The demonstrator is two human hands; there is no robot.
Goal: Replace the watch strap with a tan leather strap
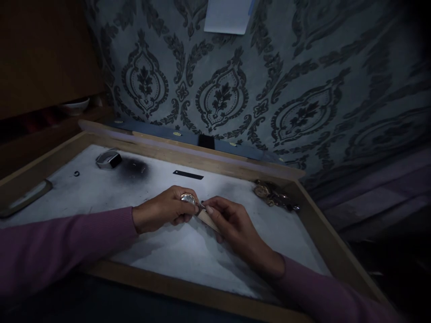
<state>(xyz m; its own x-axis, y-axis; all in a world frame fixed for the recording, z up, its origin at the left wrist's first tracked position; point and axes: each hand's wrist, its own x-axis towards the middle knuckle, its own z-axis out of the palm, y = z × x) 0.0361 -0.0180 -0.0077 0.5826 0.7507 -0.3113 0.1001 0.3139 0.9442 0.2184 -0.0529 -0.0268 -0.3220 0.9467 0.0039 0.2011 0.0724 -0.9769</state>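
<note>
My left hand (171, 208) is closed around a small, round, shiny metal piece (187, 198) that looks like a watch case. Its rim shows above my thumb and finger. Close on its right, my right hand (230, 220) is closed, thumb and forefinger pinched at a thin metal part (201, 206) beside the round piece. Whether this part belongs to the round piece I cannot tell. A pale, wood-coloured strip (208, 220) shows between the hands, partly covered by my right fingers. Both hands are above the white surface (161, 255) of a wooden-rimmed table.
A smartwatch (109, 159) and a small dark ring-shaped piece (76, 173) lie at the back left. Near the back is a black flat strip (187, 175). Several watches (269, 193) are heaped at right. A rounded frame-like object (28, 197) lies left. Raised wooden rims (323, 237) border the surface.
</note>
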